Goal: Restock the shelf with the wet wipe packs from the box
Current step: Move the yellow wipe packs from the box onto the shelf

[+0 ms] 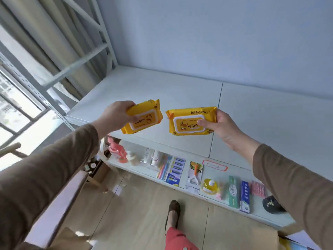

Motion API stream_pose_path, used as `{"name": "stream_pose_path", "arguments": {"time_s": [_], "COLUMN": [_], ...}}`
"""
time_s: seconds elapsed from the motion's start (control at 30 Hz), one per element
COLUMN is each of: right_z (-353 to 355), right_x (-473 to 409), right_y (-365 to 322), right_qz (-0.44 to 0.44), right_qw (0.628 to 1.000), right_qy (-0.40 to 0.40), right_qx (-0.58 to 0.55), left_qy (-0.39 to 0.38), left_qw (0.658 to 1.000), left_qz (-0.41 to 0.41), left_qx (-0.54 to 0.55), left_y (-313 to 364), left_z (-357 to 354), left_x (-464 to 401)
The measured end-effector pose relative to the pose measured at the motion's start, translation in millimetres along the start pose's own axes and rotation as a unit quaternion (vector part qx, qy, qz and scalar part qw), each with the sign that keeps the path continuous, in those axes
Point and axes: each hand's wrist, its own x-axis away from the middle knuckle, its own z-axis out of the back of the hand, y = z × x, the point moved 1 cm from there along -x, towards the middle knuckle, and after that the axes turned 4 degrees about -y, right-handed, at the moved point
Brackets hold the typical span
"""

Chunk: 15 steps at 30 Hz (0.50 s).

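My left hand grips one yellow wet wipe pack by its left end, thumb on the white lid. My right hand grips a second yellow wet wipe pack by its right end, thumb on the lid with the duck picture. Both packs hang in the air just above the front part of the white upper shelf, side by side and a small gap apart. The upper shelf board bears nothing else. A cardboard box shows partly at the bottom right; its contents are hidden.
The lower shelf holds several small goods: a pink bottle, toothbrushes, razor packs, toothpaste boxes, a black item at the right. White shelf frame posts rise at the left. A brown paper bag and my foot are on the wooden floor.
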Motion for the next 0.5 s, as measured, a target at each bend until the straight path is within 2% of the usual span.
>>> {"name": "stream_pose_path", "arguments": {"time_s": [0.17,0.37,0.5], "right_z": [-12,-37,-50], "right_x": [-123,-246,-313], "right_y": [-11,-26,-24], "right_qz": [0.0,-0.007,-0.011], "right_qw": [1.0,1.0,0.998], "right_qy": [0.014,0.017,0.054], "right_qx": [-0.012,-0.01,-0.026], "left_qy": [0.042,0.028,0.009], "left_qw": [0.998,0.994,0.991], "left_qz": [0.022,0.037,0.03], "left_qx": [-0.051,-0.099,-0.129], "left_y": [-47,-101,-131], "left_z": [37,70,84], "left_x": [-107,-210,-274]}}
